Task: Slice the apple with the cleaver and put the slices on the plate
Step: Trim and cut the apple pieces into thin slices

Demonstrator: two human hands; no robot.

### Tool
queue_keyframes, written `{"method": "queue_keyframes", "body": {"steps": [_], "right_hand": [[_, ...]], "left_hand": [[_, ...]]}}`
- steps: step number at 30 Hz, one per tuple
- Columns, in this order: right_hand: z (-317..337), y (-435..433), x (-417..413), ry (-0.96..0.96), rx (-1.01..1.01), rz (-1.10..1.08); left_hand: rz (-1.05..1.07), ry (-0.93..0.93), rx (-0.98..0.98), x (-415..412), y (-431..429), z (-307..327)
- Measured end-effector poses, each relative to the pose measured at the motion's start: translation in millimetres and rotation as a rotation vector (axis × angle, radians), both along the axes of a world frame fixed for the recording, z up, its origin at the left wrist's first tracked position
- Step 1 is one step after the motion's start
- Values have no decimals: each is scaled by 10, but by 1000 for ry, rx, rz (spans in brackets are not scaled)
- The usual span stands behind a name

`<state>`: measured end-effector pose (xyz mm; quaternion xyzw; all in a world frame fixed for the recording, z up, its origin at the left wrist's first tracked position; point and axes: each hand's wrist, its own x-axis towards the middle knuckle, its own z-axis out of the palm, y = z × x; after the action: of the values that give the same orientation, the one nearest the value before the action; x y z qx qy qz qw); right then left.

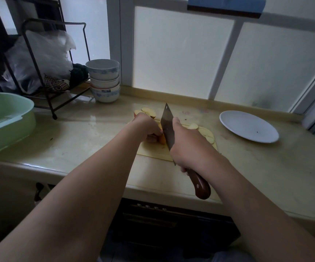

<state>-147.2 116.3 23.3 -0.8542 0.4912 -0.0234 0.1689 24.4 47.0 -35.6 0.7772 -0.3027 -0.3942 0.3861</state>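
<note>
Left hand (pixel 146 127) pinning apple piece (pixel 162 138), right hand (pixel 188 146) — cleaver (pixel 167 125)

Dim, backlit, wide-angle edge distortion.

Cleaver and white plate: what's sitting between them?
In the head view, past the cleaver, cut apple slices lie on the cutting board, then bare counter up to the plate.

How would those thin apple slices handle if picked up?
The apple slices look thin, so they are likely light and apt to snap if bent. Fresh-cut faces are probably moist, perhaps slippery. Lying flat on the cutting board, they should not roll.
</note>
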Motion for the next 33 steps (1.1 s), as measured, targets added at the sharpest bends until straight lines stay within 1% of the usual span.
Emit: {"method": "queue_keyframes", "body": {"steps": [9,15,20,23,25,29,33], "right_hand": [[29,-83,92,2,-4,7],[46,-137,125,11,-1,29],[-23,-202,179,20,11,28],[-92,-277,253,23,21,31],[-114,-335,287,4,40,27],[-92,-408,288,-94,106,-14],[-89,-388,262,-92,130,-3]], "left_hand": [[0,-20,-16,-7,-5,5],[7,-1,-18,22,-21,1],[14,-24,-1,22,-14,-3],[17,3,-5,29,-13,-18],[17,7,-11,23,-20,-33],[2,10,-31,-5,34,-8],[-13,47,-79,-14,55,-13]]}}
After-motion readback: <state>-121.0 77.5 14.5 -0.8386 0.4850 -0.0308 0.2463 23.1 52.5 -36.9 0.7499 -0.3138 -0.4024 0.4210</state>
